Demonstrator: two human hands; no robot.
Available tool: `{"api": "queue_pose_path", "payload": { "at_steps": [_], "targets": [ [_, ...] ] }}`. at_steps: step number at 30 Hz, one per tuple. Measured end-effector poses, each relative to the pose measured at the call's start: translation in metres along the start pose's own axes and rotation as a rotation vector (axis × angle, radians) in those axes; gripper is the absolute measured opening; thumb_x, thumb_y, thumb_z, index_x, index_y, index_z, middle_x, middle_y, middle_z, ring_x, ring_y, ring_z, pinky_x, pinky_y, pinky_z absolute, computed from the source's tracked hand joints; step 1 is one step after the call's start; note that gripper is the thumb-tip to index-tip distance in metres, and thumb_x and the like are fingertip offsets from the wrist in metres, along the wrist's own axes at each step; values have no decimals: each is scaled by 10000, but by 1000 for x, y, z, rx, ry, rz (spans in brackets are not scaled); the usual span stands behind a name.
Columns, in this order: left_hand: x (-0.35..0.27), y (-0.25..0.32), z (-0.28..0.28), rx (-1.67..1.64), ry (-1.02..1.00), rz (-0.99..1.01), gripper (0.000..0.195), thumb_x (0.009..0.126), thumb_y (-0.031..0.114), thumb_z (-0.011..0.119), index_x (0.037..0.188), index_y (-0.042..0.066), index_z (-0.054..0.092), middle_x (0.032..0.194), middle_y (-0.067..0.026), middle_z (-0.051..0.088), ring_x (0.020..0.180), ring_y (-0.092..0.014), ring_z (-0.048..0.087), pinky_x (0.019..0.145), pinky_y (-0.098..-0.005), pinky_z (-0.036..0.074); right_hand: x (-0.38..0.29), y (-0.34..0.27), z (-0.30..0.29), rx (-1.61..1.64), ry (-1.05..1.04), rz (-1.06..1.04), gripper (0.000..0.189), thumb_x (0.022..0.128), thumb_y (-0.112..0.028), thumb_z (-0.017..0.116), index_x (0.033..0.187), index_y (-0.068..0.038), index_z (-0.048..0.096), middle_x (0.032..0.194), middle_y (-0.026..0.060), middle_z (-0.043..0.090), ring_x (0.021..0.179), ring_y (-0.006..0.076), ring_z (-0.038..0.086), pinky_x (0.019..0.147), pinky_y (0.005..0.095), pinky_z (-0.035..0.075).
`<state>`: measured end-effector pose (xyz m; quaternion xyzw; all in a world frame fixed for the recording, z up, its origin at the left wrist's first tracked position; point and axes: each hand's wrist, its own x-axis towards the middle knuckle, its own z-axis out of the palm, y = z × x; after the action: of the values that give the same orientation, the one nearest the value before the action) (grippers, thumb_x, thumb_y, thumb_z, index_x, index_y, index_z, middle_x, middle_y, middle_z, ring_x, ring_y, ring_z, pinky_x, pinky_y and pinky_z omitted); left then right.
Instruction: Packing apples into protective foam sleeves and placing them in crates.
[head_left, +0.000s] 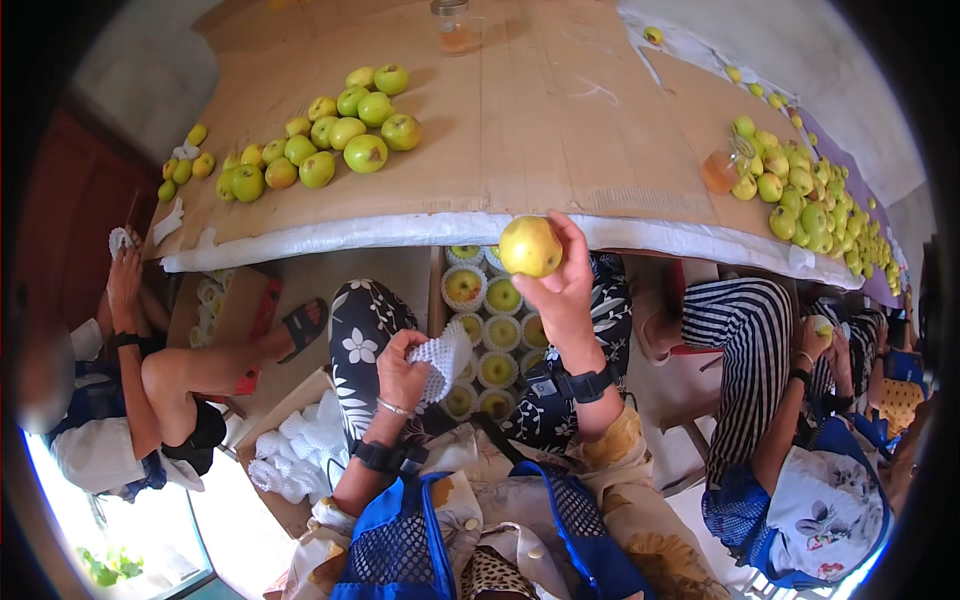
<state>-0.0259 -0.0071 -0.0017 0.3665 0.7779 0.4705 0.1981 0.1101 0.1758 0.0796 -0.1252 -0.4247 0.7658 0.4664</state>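
Note:
My right hand (564, 281) holds a yellow-green apple (531, 247) up at the table's front edge, fingers behind it and thumb below. Lower and to the left, my left hand (401, 373) grips a white foam net sleeve (442, 361), which hangs open towards the right. Between my legs, partly under the table, is a cardboard box (436, 300) with rows of apples in foam nets (502, 331). Beside my left leg another box (281, 517) holds a heap of white foam nets (300, 450). On the cardboard-covered table (555, 150) lies a group of green apples (346, 133).
A large apple pile (817, 195) lies at the table's right, beside a jar (720, 171). Another jar (452, 28) stands at the back. A co-worker (124, 375) sits at the left with a box (225, 315) nearby; other co-workers (802, 450) sit at the right.

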Motion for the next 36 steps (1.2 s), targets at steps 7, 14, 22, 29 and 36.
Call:
{"api": "queue_pose_path", "payload": {
  "at_steps": [7,14,22,29,36],
  "targets": [
    [1,3,7,-101,-39,-25,253,594,-107,489,807,6,564,725,-57,597,684,-116,568,667,-236,451,-10,-13,-6,-576,13,-305,670,609,38,703,1184,-27,364,1161,114,433,1039,178,475,905,296,395],
    [-1,8,2,-51,-40,-56,222,618,-75,502,810,15,568,724,-64,595,685,-132,571,669,-247,452,-10,-12,-11,-822,5,-501,632,567,-8,725,1117,-54,419,1125,146,480,1012,294,503,854,339,416],
    [-6,7,-3,23,6,-99,189,632,-19,541,816,13,569,725,-77,602,681,-153,579,670,-263,456,-14,-18,-3,-923,-16,-511,617,558,-13,727,1103,-51,440,1110,142,493,998,298,508,847,349,419],
    [-5,-4,0,6,-40,-60,200,632,-23,544,826,17,568,729,-84,607,686,-173,588,673,-268,458,-17,-7,3,-638,47,-356,626,593,-31,743,1128,-28,419,1092,123,526,942,221,563,815,305,452],
    [-2,16,-7,301,51,190,379,623,-15,575,994,41,519,916,-141,572,844,-297,570,754,-345,458,-17,4,8,-695,-62,-309,642,626,-17,726,1168,-18,382,1114,119,521,964,194,557,836,290,446]
  ]
}}
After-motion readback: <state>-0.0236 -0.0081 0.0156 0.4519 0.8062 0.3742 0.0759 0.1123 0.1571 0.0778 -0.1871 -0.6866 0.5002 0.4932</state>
